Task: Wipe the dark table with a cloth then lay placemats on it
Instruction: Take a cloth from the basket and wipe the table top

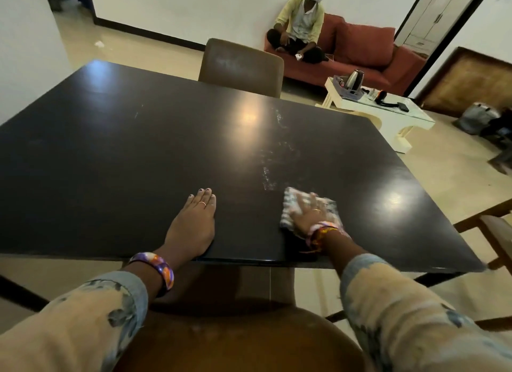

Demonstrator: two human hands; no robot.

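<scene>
The dark table (124, 149) fills the middle of the head view, with pale smears right of its centre. My left hand (194, 222) lies flat on the table near the front edge, fingers straight. My right hand (306, 212) presses flat on a checked cloth (291, 201) on the table's front right part; the hand is blurred. No placemats are in view.
A brown chair (241, 64) stands at the table's far side and another chair back (249, 341) is right below me. A wooden chair (496, 233) is at the right. A person sits on a red sofa (368, 52) behind a white side table (388, 113) with a kettle.
</scene>
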